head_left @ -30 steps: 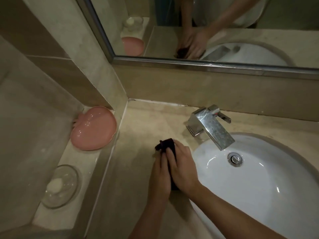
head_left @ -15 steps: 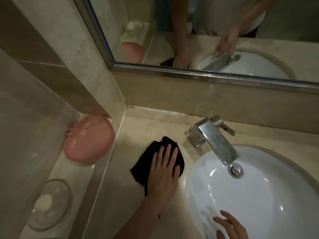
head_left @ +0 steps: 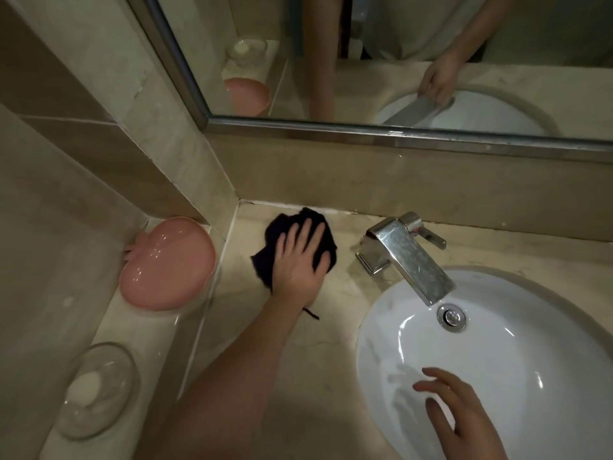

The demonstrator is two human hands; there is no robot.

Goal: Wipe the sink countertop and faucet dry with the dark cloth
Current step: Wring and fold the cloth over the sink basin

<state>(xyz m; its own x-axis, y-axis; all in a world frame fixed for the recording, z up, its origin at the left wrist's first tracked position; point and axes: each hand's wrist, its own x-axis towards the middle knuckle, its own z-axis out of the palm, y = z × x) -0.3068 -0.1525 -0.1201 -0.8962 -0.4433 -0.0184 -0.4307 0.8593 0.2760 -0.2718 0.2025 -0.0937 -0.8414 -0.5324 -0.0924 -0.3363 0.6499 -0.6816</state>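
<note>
We are seeing the left hand [head_left: 298,260] lying flat on the dark cloth [head_left: 292,240], fingers [head_left: 310,232] straight and slightly spread, pressing it down onto the countertop [head_left: 298,343]. No curl, no pinch, just palm and fingers on top. The cloth is sitting at the countertop's back left corner, its far edge reaching the seam under the back wall, its left edge near the side wall. It is bunching out around the hand, and a loose thread is trailing by the wrist.

The right hand [head_left: 464,416] is hovering at the near edge of the sink basin [head_left: 530,376], fingers spread wide and loosely bent, holding nothing. We are not able to tell whether the fingertips are touching the porcelain.

The faucet [head_left: 408,257] is standing on the countertop behind the basin, just right of the cloth but apart from it, with its spout angling down over the drain [head_left: 451,318].

On the lower side ledge [head_left: 139,327] to the left, a pink dish [head_left: 167,263] is leaning against the wall at the far end, and a clear glass dish [head_left: 96,390] with a white bar of soap [head_left: 83,388] is sitting at the near end.

The mirror [head_left: 398,61] above the back wall is reflecting both arms and the faucet.
</note>
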